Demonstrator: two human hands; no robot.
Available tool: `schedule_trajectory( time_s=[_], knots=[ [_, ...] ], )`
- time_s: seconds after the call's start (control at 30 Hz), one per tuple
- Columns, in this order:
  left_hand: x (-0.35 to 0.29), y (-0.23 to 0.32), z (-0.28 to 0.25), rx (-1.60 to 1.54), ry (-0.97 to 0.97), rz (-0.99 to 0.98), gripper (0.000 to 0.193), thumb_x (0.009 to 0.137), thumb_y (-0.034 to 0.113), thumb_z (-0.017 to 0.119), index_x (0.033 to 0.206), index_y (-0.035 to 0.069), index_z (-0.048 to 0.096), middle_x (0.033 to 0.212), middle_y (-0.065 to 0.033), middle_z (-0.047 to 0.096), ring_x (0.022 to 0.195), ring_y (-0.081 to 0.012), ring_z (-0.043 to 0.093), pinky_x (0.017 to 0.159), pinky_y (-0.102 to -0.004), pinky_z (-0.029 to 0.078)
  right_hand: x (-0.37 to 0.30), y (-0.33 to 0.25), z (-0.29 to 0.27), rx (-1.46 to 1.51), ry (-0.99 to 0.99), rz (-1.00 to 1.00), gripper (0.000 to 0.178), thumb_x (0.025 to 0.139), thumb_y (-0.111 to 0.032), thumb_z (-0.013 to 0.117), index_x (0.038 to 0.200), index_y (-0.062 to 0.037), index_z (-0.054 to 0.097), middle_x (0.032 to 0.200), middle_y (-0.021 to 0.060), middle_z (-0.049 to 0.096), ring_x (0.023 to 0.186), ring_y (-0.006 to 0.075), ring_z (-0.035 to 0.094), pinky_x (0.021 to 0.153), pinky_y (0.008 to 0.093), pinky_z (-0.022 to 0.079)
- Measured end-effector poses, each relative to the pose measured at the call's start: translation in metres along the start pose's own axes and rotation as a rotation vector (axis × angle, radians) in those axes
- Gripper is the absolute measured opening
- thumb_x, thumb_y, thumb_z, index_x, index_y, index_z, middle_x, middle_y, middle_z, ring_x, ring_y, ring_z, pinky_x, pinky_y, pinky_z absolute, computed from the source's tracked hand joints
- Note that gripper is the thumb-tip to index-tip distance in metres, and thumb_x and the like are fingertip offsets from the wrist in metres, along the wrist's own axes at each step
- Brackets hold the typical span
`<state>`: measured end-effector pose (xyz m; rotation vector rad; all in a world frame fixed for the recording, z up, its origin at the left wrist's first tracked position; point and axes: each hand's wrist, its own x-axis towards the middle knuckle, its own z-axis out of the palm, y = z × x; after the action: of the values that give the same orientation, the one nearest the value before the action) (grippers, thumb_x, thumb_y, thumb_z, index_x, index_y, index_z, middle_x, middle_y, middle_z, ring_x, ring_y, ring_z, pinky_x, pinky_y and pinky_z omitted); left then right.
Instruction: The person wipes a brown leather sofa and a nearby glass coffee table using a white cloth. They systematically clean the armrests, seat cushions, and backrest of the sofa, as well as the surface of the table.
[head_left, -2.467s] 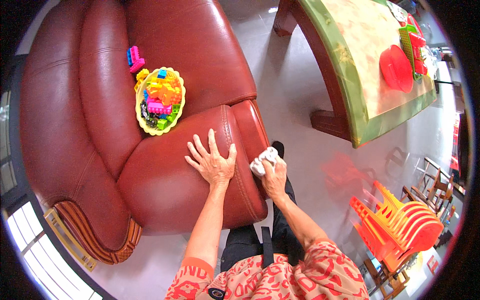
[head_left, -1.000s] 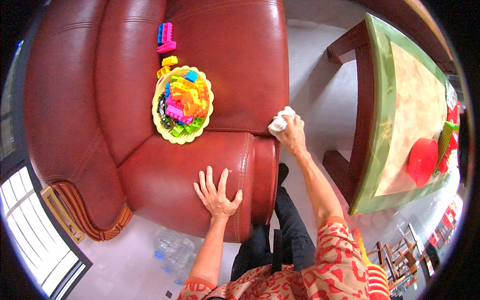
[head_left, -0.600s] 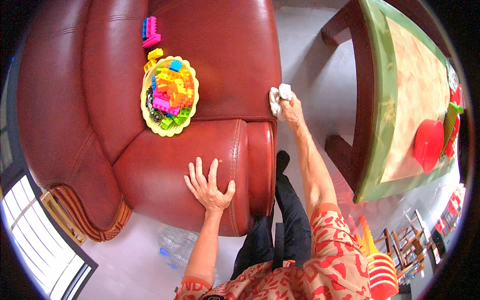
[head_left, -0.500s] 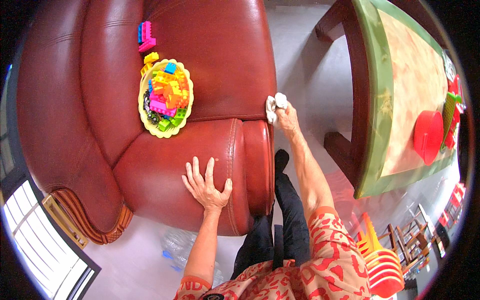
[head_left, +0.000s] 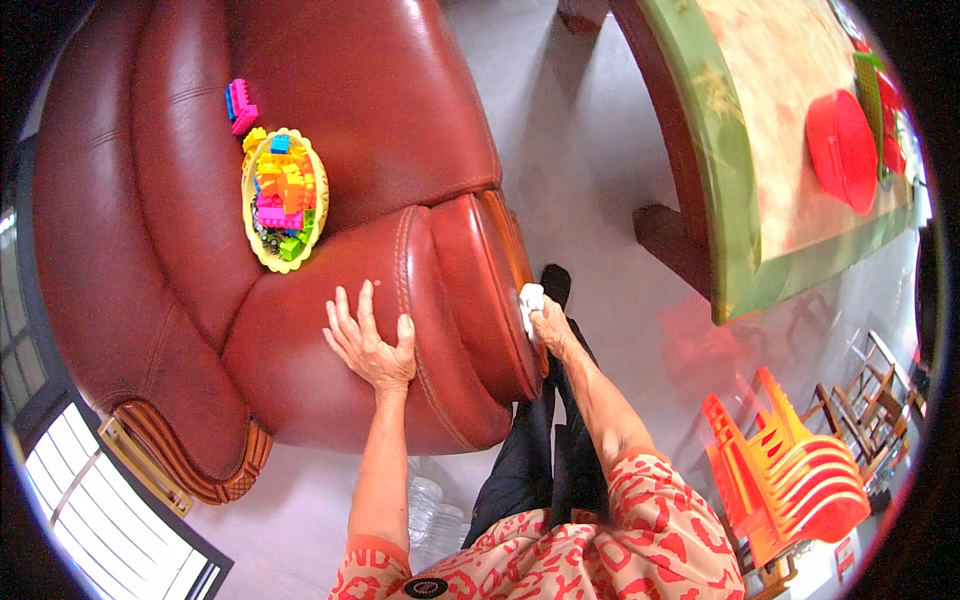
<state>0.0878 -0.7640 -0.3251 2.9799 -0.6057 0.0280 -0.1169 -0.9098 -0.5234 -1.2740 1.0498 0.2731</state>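
1. Reddish-brown leather, glossy and padded, covers the sofa [head_left: 370, 110] we look down on; stitched seams line its rounded arm, and carved wooden trim [head_left: 510, 235] edges the arm's front.
2. To the right we see a table [head_left: 738, 210] with a mottled cream top, a green border and thick dark legs, well apart from the sofa.
3. Nearer the lower right stands a nested stack of orange plastic chairs [head_left: 800, 480], ribbed by their repeated curves.
4. Taking up the seat against the arm, we find a scalloped yellow plastic basket [head_left: 284, 266] heaped with studded, many-coloured blocks.
5. A smooth, round red plastic tub [head_left: 842, 150] sits on the table.
6. Our left hand [head_left: 372, 345] lies flat on the leather arm, fingers spread.
7. Our right hand [head_left: 550, 325] pinches a crumpled, soft white cloth [head_left: 531, 302] between thumb and fingers, at the arm's front edge beside the trim; we cannot tell how each finger bends.
8. Pink and blue plastic blocks [head_left: 242, 110] lie loose beyond the basket.
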Motion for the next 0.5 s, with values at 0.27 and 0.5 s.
schedule_trajectory(
  time_s=[0.27, 0.5],
  knots=[
    [-0.011, -0.006, -0.004, 0.147, 0.079, 0.074, 0.061, 0.083, 0.043, 0.064, 0.137, 0.02, 0.049, 0.144, -0.017, 0.039, 0.136, -0.0386, 0.031, 0.109, -0.058, 0.025, -0.095, -0.014, -0.031, 0.264, -0.357, 0.116, 0.023, 0.077, -0.009, 0.05, 0.096, -0.002, 0.06, 0.079, 0.005, 0.06, 0.072, 0.0173, 0.059, 0.068, 0.0317, 0.049],
    [-0.08, 0.052, -0.036, 0.113, -0.006, 0.248, 0.072, 0.079, 0.037, 0.069, 0.143, 0.02, 0.04, 0.151, -0.0168, 0.027, 0.141, -0.0384, 0.021, 0.112, -0.059, 0.018, -0.082, -0.083, -0.014, 0.458, -0.143, -0.16, 0.017, 0.086, -0.009, 0.05, 0.099, -0.0026, 0.059, 0.08, 0.0004, 0.058, 0.071, 0.0112, 0.057, 0.059, 0.028, 0.045]
  ],
)
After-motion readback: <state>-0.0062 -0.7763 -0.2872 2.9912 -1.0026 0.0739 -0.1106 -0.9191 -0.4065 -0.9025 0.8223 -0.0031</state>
